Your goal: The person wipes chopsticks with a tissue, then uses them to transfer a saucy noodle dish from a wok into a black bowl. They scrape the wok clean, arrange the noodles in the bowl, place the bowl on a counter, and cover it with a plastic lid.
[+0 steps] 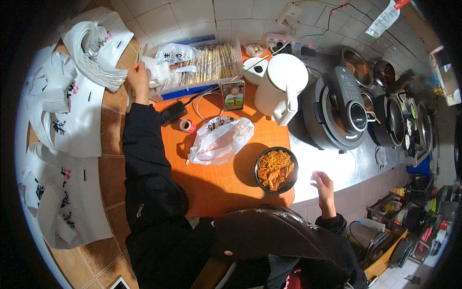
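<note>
My left hand (139, 81) is stretched out to the far left, at the left end of a clear plastic bin (211, 83). Its fingers are closed, and what they pinch is too small to make out. White plastic bags (161, 72) and many wrapped chopsticks (219, 61) fill the bin. My right hand (324, 191) hovers by the front edge of the steel counter, fingers apart and holding nothing. Left of it, a black bowl (259, 183) of sauced noodles with pieces of food on top (276, 166) sits uncovered on the orange board. A crumpled white plastic bag (224, 139) lies left of the bowl.
Behind the bag stand a phone (233, 95), a small red cup (187, 126) and a black device (172, 113). A white kettle (280, 86) and a grey electric cooker (332, 113) rise at the right, with pots beyond. Stacks of white bags (77, 120) hang along the left.
</note>
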A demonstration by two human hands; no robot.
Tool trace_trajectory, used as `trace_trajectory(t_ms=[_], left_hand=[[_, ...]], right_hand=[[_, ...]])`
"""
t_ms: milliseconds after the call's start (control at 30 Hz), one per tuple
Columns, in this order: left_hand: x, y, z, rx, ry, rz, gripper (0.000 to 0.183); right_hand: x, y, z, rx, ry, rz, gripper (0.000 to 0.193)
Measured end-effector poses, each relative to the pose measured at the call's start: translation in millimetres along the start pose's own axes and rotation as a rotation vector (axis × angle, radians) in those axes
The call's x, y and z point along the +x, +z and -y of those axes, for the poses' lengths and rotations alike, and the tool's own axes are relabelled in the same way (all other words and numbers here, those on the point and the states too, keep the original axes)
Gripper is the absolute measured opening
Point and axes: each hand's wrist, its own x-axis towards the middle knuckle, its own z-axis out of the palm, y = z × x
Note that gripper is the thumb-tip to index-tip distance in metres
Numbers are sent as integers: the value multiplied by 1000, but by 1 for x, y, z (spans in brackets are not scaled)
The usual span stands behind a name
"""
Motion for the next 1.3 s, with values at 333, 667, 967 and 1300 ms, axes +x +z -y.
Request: trace_trajectory(t_ms=[333, 667, 967, 1300], left_hand=[[-21, 1, -32, -1058, -590, -224, 23], [-139, -33, -130, -1264, -783, 359, 31], [-397, -56, -254, -537, -204, 1115, 11], [-457, -66, -291, -249, 539, 977, 34]], right_hand=[[-16, 19, 28, 10, -158, 182, 22], [-33, 44, 30, 148, -197, 436, 19], [-75, 63, 48, 534, 106, 822, 41], [-73, 10, -22, 356, 19, 576, 22]])
